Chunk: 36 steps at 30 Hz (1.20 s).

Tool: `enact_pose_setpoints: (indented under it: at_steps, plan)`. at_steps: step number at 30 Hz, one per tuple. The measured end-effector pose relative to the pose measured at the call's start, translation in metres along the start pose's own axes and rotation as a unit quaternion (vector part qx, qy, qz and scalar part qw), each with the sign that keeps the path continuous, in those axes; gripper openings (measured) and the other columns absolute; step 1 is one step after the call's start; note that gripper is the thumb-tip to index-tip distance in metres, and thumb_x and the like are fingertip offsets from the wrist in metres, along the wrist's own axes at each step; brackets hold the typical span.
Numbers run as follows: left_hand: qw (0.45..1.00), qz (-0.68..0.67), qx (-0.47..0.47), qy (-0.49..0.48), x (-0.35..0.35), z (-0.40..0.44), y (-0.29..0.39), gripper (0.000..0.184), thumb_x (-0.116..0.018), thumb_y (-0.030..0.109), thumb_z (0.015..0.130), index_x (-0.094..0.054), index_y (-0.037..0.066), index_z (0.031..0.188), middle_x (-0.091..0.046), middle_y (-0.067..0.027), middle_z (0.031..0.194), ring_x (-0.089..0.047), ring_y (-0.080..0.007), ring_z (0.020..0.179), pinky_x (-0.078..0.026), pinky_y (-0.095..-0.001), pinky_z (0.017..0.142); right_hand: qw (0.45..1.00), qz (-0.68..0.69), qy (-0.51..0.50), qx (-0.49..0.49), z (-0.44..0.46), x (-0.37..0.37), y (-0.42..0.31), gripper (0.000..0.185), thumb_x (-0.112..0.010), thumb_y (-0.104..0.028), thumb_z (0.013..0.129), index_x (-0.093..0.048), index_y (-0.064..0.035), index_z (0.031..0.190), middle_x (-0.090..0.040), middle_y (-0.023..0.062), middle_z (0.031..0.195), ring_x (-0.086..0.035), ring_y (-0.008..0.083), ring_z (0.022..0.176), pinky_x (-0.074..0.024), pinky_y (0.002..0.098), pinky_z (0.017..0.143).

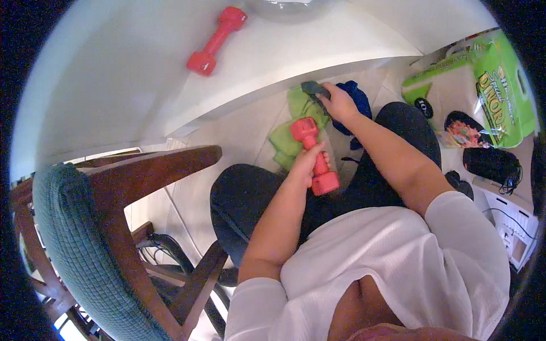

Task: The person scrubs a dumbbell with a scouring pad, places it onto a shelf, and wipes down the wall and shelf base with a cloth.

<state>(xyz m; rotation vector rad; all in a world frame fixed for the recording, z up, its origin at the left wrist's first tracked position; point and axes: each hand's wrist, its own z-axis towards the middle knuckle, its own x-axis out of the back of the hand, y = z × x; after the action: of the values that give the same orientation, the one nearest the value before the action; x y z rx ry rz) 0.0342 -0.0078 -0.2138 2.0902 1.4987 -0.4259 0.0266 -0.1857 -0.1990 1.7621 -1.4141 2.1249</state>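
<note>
My left hand (311, 163) is wrapped round the handle of a red dumbbell (307, 129), held above my lap between my knees. Further forward, my right hand (342, 105) pinches a dark grey-green cloth (313, 88) between thumb and fingers. Light green cloth (284, 140) lies crumpled on the tiled floor beneath and left of the dumbbell. Bunched dark blue fabric (357, 98) sits by my right hand, partly covered by that hand and forearm.
A second red dumbbell (216, 42) lies on the white surface ahead. At left stands a wooden chair (151, 170) with a green cushion (94, 250). On the right are a green printed bag (503, 85), a black cylindrical object (490, 163) and a white plastic unit (512, 221).
</note>
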Motion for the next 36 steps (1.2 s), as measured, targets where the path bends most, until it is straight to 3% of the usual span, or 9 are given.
enact_pose_setpoints:
  at_steps: [3,6,12,16,19,23,29,33,36]
  plan:
    - [1.0,-0.001,0.004,-0.002,-0.001,0.0,-0.001,0.027,-0.06,0.019,0.073,-0.04,0.012,0.09,-0.05,-0.0055,0.069,-0.053,-0.0178,0.055,-0.047,-0.0324,0.049,0.988,-0.003,0.079,0.132,0.003,-0.001,0.009,0.027,-0.055,-0.02,0.075,-0.052,-0.0045,0.096,-0.056,0.0179,0.087,-0.054,0.0327,0.083,-0.0433,0.0379,0.071]
    - [1.0,-0.003,0.004,0.028,-0.013,-0.009,0.002,0.033,-0.06,0.018,0.073,-0.037,0.012,0.097,-0.05,-0.0068,0.073,-0.053,-0.0194,0.057,-0.048,-0.034,0.05,0.993,-0.075,-0.069,0.064,-0.007,-0.003,0.017,0.027,-0.056,-0.02,0.075,-0.053,-0.0056,0.097,-0.056,0.0182,0.087,-0.054,0.0333,0.083,-0.0433,0.038,0.071]
    - [0.996,0.071,-0.031,0.045,0.001,0.002,-0.006,0.038,-0.06,0.019,0.073,-0.036,0.012,0.101,-0.049,-0.0072,0.074,-0.053,-0.0192,0.059,-0.047,-0.0347,0.049,0.988,-0.069,-0.139,-0.016,0.007,0.005,0.016,0.028,-0.056,-0.028,0.074,-0.056,-0.0042,0.091,-0.058,0.0177,0.082,-0.055,0.0333,0.08,-0.0435,0.039,0.069]
    - [0.995,0.08,-0.029,0.057,0.0,0.002,-0.004,0.035,-0.059,0.02,0.073,-0.037,0.011,0.099,-0.049,-0.0064,0.074,-0.053,-0.019,0.058,-0.047,-0.0342,0.047,0.992,0.038,-0.108,-0.048,0.017,0.023,0.02,0.036,-0.058,-0.033,0.073,-0.057,-0.0029,0.093,-0.059,0.0178,0.082,-0.058,0.0294,0.074,-0.0442,0.0338,0.069]
    - [0.997,0.047,-0.041,0.043,0.003,0.004,-0.002,0.032,-0.058,0.019,0.074,-0.038,0.01,0.096,-0.048,-0.0056,0.072,-0.053,-0.0189,0.057,-0.046,-0.0341,0.046,0.991,0.099,0.037,-0.078,0.024,0.022,0.026,0.034,-0.06,-0.03,0.073,-0.057,-0.0024,0.092,-0.06,0.0175,0.08,-0.058,0.0273,0.074,-0.0441,0.0325,0.069]
    - [0.999,0.03,-0.032,0.026,0.001,0.001,0.004,0.028,-0.058,0.019,0.074,-0.039,0.011,0.092,-0.047,-0.0038,0.069,-0.052,-0.018,0.055,-0.046,-0.0329,0.045,0.986,-0.141,-0.07,0.063,0.001,0.0,0.034,0.032,-0.059,-0.025,0.073,-0.054,-0.0054,0.097,-0.056,0.0144,0.092,-0.055,0.0295,0.084,-0.0442,0.0362,0.072]
    - [0.99,0.111,-0.062,0.059,-0.003,-0.013,0.009,0.028,-0.063,0.016,0.072,-0.041,0.011,0.089,-0.048,-0.002,0.065,-0.051,-0.0158,0.052,-0.043,-0.03,0.044,0.991,-0.117,-0.058,-0.012,0.01,0.02,0.012,0.032,-0.059,-0.025,0.072,-0.054,-0.0043,0.096,-0.054,0.0171,0.094,-0.052,0.0326,0.086,-0.043,0.0361,0.074]
    - [0.989,0.098,-0.108,0.035,0.003,-0.005,0.002,0.028,-0.062,0.012,0.071,-0.041,0.011,0.089,-0.048,-0.0023,0.064,-0.05,-0.0153,0.051,-0.043,-0.0297,0.044,0.969,0.062,-0.24,-0.008,-0.004,0.026,-0.029,0.05,-0.058,-0.041,0.071,-0.052,-0.0055,0.106,-0.057,0.0189,0.095,-0.054,0.0322,0.09,-0.0424,0.0355,0.079]
    - [0.988,0.095,-0.117,0.015,0.004,-0.001,0.004,0.026,-0.06,0.008,0.071,-0.041,0.01,0.088,-0.048,-0.0025,0.062,-0.05,-0.015,0.051,-0.043,-0.0293,0.044,0.969,0.068,-0.232,0.045,-0.027,-0.003,-0.026,0.055,-0.058,-0.043,0.071,-0.05,-0.0037,0.108,-0.056,0.0191,0.099,-0.053,0.0314,0.093,-0.0406,0.0346,0.083]
